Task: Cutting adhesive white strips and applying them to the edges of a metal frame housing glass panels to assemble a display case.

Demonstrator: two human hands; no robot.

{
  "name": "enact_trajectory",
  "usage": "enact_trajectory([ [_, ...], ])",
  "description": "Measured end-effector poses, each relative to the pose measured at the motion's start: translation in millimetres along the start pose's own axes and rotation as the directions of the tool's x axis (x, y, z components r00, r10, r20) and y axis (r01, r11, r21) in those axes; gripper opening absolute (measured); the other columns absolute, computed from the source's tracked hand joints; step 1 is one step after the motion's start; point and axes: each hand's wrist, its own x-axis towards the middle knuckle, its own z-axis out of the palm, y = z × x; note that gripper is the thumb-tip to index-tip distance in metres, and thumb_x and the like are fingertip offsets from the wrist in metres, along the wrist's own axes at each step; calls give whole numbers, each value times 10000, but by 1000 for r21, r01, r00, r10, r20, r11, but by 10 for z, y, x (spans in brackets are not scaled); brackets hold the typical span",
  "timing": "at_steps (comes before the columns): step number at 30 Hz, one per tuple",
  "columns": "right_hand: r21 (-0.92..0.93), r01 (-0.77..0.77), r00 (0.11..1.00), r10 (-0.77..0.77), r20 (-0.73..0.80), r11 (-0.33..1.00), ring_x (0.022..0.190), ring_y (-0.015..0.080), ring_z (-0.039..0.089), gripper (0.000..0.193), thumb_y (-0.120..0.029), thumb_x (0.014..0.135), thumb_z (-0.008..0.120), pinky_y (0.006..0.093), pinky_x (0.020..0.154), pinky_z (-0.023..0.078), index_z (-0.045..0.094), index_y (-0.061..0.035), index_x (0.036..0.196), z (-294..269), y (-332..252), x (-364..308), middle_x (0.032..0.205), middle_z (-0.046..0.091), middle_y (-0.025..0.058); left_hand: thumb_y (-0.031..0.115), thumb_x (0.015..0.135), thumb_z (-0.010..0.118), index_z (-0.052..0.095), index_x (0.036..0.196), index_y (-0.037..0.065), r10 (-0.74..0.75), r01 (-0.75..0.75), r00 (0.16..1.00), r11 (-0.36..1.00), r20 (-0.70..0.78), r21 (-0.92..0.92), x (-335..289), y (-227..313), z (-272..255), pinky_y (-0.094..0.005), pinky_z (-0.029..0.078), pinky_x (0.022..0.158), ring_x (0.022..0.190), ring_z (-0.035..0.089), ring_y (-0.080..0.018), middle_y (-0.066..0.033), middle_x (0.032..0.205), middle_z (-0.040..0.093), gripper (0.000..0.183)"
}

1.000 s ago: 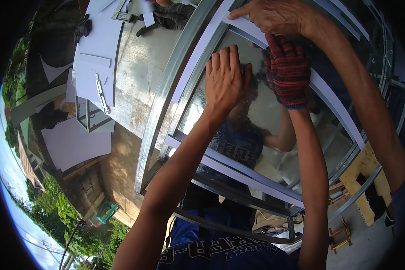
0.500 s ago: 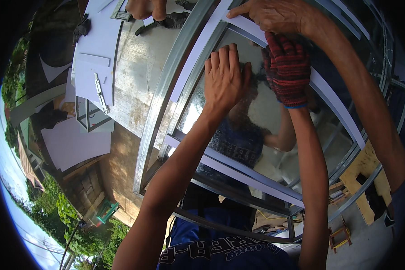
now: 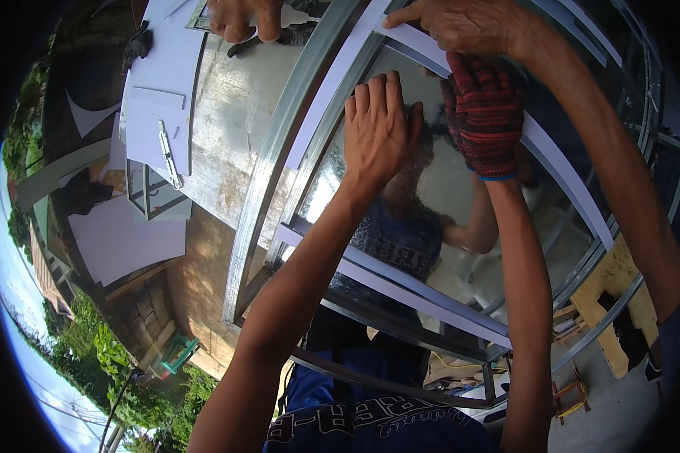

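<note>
My left hand point(image 3: 376, 140), bare, lies flat with stretched fingers on a dark, glossy reflective panel point(image 3: 431, 272). Beside it my right hand point(image 3: 487, 124), in a red-and-black striped knit glove, rests fingers extended at the panel's far edge, near a white strip point(image 3: 563, 162). Metal bars point(image 3: 268, 174) and white strips frame the panel. Another person's hand point(image 3: 465, 26) reaches in from the right, its index finger touching the white strip at the far corner. At the top left, a co-worker's blurred hand point(image 3: 245, 16) is near a white object I cannot make out point(image 3: 298, 15).
A worn metal-topped table point(image 3: 219, 140) stands to the left, bearing a white sheet point(image 3: 147, 124) and a utility knife point(image 3: 168, 155). A dark glove point(image 3: 136, 49) lies at its far side. White offcuts point(image 3: 132, 238) lie lower left. A wooden board point(image 3: 616, 302) is at the right.
The co-worker's hand at the top left has shifted slightly, and a white object now shows beside it. My hands have hardly moved; the pointing hand stays at the corner.
</note>
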Motion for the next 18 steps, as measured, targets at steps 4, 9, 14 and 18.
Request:
enact_trajectory([
  [4, 90, -31, 998, 27, 51, 995, 943, 275, 575, 492, -233, 756, 687, 456, 846, 435, 582, -187, 1234, 25, -24, -13, 1049, 620, 67, 266, 837, 596, 442, 1199, 1, -4, 4, 1000, 1000, 8, 6, -11, -27, -5, -425, 373, 845, 993, 488, -318, -162, 1098, 501, 474],
  [9, 81, -33, 998, 29, 50, 996, 935, 277, 576, 489, -217, 753, 689, 453, 840, 437, 586, -183, 1230, -12, -13, -3, 1044, 620, 69, 268, 836, 596, 440, 1200, 2, -4, 4, 1000, 1000, 4, 4, -4, -9, 7, -425, 374, 843, 990, 488, -319, -163, 1098, 501, 477],
  [14, 105, -33, 998, 27, 60, 994, 961, 274, 566, 510, -216, 746, 694, 444, 851, 433, 577, -185, 1242, 15, -12, -13, 1058, 612, 69, 268, 837, 595, 438, 1201, 3, -5, 5, 1000, 1000, -2, 11, -11, -26, 11, -425, 373, 848, 988, 489, -320, -162, 1098, 502, 477],
  [18, 109, -30, 998, 25, 51, 994, 964, 274, 563, 516, -225, 748, 690, 444, 859, 429, 572, -187, 1249, -1, 6, -12, 1059, 609, 68, 270, 840, 591, 437, 1202, 3, -6, 6, 1000, 1000, -1, 5, -5, -8, 16, -425, 373, 852, 988, 489, -322, -164, 1097, 502, 476],
])
